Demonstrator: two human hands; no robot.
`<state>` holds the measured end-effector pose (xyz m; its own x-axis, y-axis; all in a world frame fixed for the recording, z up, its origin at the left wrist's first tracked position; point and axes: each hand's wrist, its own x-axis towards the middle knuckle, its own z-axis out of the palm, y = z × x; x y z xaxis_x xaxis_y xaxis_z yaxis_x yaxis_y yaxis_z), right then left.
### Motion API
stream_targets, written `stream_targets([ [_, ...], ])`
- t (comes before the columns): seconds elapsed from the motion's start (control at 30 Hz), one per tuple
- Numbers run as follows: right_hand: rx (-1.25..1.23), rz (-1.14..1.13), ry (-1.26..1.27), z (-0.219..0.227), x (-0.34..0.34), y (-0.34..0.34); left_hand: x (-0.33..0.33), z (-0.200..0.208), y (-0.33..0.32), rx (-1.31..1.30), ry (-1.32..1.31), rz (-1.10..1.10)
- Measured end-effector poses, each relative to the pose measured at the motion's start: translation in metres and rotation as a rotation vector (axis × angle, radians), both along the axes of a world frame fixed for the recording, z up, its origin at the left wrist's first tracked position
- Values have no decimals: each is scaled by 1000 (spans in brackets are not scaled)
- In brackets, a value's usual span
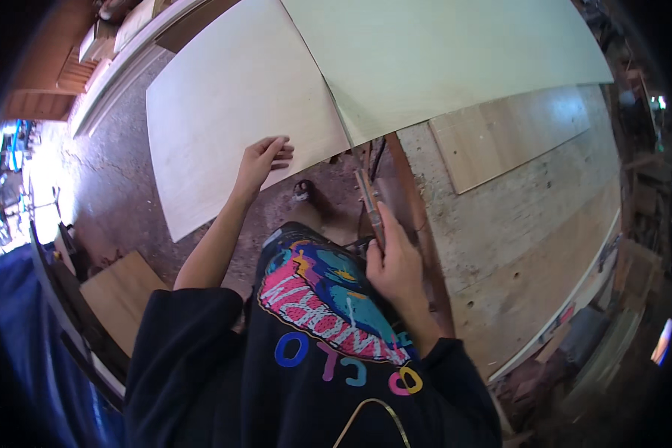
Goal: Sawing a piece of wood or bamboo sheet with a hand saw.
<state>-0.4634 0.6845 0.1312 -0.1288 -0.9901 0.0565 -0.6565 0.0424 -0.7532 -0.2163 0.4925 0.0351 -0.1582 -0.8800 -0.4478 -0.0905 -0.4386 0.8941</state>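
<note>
A pale, thin sheet (pixel 231 97) lies on the left side, and a second pale sheet (pixel 455 52) extends to the upper right. A dark, narrow line runs between them toward me. My left hand (pixel 267 157) hovers at the near edge of the left sheet, empty, its fingers loosely bent and apart. Near the close end of the line, my right hand (pixel 396 257) is wrapped round a slim knife-like tool (pixel 369 198) with a brownish body. Its narrow tip points up toward the sheets; whether it touches them I cannot tell.
Beneath the right sheet is a worn worktable (pixel 500 224) with a reddish-brown edge beam. A wooden board (pixel 511 134) lies on it. A plywood piece (pixel 123 299) leans at lower left beside blue tarp-like material (pixel 30 351). Wood scraps (pixel 597 358) crowd the right side.
</note>
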Motion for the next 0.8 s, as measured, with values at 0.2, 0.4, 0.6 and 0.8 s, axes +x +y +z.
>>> stream_targets([
  [0.2,138,-36,52,21,2,-13,-24,-24,-138,-284,-216,-136],
  [0.4,240,-112,222,54,33,-34,-56,-43,-276,-198,-158,-66],
  [0.6,423,-116,368,101,62,-67,-73,-28,-293,-34,-134,-215],
  [0.8,585,-137,453,123,85,-94,-68,-40,-304,17,-6,-256],
])
